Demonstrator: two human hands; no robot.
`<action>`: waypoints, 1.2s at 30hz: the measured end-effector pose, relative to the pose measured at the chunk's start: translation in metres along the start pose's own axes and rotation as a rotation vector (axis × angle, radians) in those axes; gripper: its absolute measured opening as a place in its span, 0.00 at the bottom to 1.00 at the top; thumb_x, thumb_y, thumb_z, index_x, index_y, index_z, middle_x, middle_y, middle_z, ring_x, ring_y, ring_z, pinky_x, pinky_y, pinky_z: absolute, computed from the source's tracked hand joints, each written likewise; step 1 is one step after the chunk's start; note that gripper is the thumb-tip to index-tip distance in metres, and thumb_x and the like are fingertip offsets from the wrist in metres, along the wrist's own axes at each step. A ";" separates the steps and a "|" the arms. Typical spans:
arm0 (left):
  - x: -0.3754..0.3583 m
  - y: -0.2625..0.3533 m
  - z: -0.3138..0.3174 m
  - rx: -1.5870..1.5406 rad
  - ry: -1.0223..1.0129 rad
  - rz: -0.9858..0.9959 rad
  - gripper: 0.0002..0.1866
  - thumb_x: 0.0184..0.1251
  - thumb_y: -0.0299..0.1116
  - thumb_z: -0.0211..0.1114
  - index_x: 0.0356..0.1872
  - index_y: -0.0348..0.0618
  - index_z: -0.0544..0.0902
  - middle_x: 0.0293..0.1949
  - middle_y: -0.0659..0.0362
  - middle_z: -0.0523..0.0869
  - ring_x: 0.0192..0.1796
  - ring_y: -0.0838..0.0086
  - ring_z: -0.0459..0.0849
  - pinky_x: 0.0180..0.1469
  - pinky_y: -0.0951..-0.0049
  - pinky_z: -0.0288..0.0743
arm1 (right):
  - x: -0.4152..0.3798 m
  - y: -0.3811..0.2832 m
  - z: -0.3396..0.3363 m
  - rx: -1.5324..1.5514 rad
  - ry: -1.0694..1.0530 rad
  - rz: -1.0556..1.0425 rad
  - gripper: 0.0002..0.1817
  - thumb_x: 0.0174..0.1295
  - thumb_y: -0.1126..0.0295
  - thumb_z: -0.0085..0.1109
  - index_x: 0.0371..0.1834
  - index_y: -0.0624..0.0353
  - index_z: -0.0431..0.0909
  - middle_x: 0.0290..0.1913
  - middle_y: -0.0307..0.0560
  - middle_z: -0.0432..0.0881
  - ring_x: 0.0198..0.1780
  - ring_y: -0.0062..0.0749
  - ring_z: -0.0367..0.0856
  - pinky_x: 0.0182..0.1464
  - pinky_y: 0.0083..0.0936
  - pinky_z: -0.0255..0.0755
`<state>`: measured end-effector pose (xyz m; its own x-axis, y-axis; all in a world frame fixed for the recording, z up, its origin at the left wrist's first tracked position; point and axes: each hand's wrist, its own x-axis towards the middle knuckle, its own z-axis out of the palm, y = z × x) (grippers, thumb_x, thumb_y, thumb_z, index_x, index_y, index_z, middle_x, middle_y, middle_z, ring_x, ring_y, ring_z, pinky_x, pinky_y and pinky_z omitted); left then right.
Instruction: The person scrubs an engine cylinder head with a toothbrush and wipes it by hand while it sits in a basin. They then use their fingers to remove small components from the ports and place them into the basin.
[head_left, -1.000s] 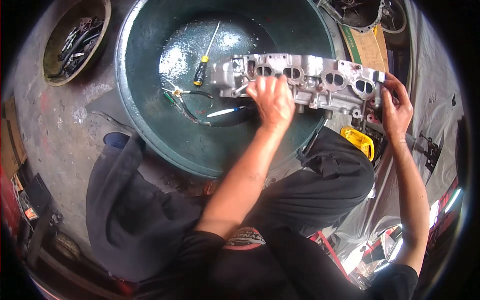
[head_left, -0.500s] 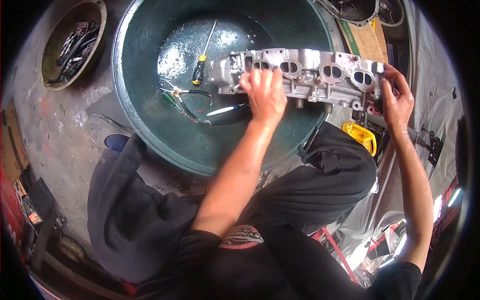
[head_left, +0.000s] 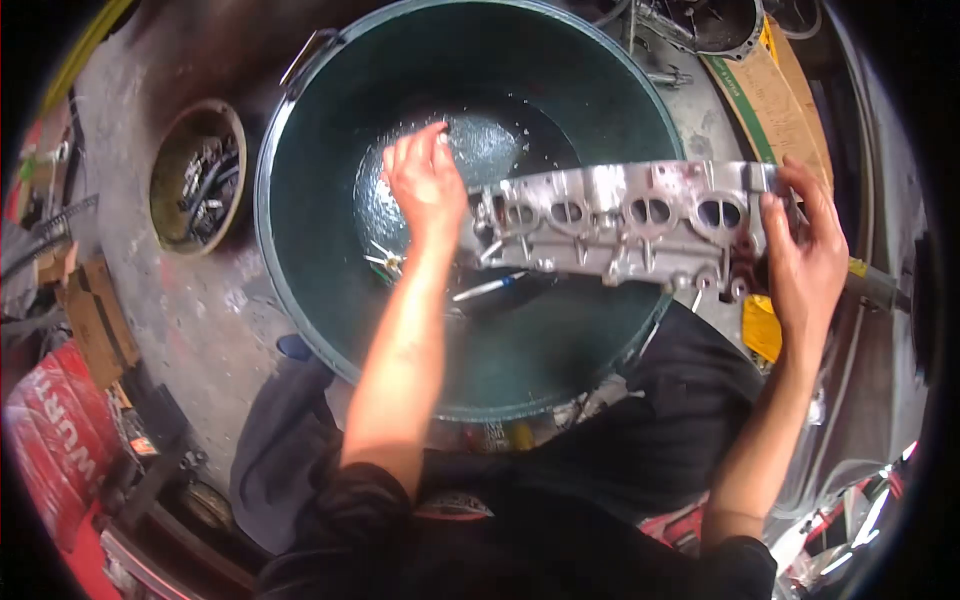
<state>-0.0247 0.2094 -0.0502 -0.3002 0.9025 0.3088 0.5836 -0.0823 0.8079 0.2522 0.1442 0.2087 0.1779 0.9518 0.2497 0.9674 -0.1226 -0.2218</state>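
Note:
A long grey metal engine part with a row of oval ports spans the right side of the round green tub. My right hand grips its right end, thumb in front. Off the part's left end, over the tub, my left hand is raised with fingers curled together; something small and dark shows at the fingertips, too small to name. A white and blue slim tool lies in the tub below the part. Pliers beside it are partly covered by my left forearm.
A round bowl of metal bits and dark pieces stands on the floor at left. Cardboard and a metal housing are at upper right. A yellow object sits below my right hand. Red material lies at far left.
My left hand has moved left, off the engine part. The view has shifted, so the tub and part appear lower. The yellow-handled screwdriver is no longer visible.

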 end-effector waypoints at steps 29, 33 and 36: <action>-0.109 0.033 0.003 -0.256 0.079 -0.394 0.04 0.67 0.26 0.64 0.34 0.36 0.84 0.34 0.50 0.86 0.38 0.58 0.85 0.47 0.60 0.79 | 0.012 -0.004 0.001 -0.195 -0.064 -0.025 0.18 0.64 0.56 0.62 0.51 0.54 0.85 0.50 0.53 0.87 0.53 0.50 0.86 0.54 0.35 0.76; -0.126 0.086 0.010 -0.239 0.079 -0.130 0.05 0.65 0.24 0.65 0.39 0.35 0.84 0.41 0.48 0.85 0.47 0.52 0.80 0.53 0.57 0.75 | 0.015 0.006 0.000 -0.242 -0.051 0.018 0.21 0.64 0.52 0.61 0.53 0.51 0.86 0.53 0.57 0.87 0.54 0.51 0.87 0.56 0.36 0.76; -0.134 0.100 0.014 -0.266 0.033 -0.062 0.08 0.66 0.23 0.63 0.44 0.35 0.83 0.45 0.48 0.81 0.49 0.50 0.76 0.53 0.55 0.72 | 0.012 -0.003 0.000 -0.228 -0.102 0.135 0.22 0.64 0.50 0.61 0.55 0.49 0.86 0.54 0.59 0.87 0.57 0.49 0.86 0.58 0.34 0.76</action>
<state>0.0844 0.0863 -0.0182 -0.3557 0.8956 0.2672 0.3461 -0.1393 0.9278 0.2514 0.1557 0.2127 0.3002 0.9445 0.1337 0.9538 -0.2995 -0.0257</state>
